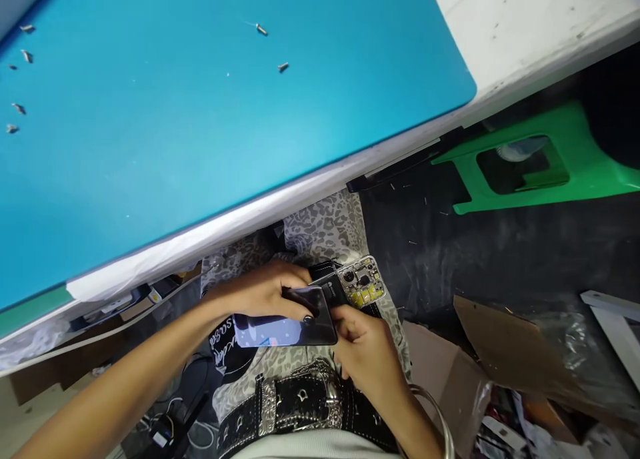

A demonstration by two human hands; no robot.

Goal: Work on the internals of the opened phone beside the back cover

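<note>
Here in my lap, low and central in the scene, is the phone point(285, 331), lying sideways with its glossy dark face up and reflections across it. My left hand point(280, 292) has it: thumb flat on the face, the other fingers over at the far edge, closed on it. My right hand point(367, 344) is in at the phone's right end, fingers curled in against the edge; whether they pinch it, I can't tell. Just beyond those fingers, to the far right of the phone, sits an opened phone body point(364, 283), its inner parts and yellow patches showing. Whether the two are joined, I can't make out.

Under it all, my patterned trousers point(325, 225); nearer, my black belt point(300, 402) with its silver buckle. Up far, the blue mat point(200, 145) lies across the white table point(540, 12), small screws point(283, 67) scattered on its far and left parts. Off right, a green stool point(583, 159) stands over the dark floor point(415, 259), with cardboard point(505, 332) nearer.
</note>
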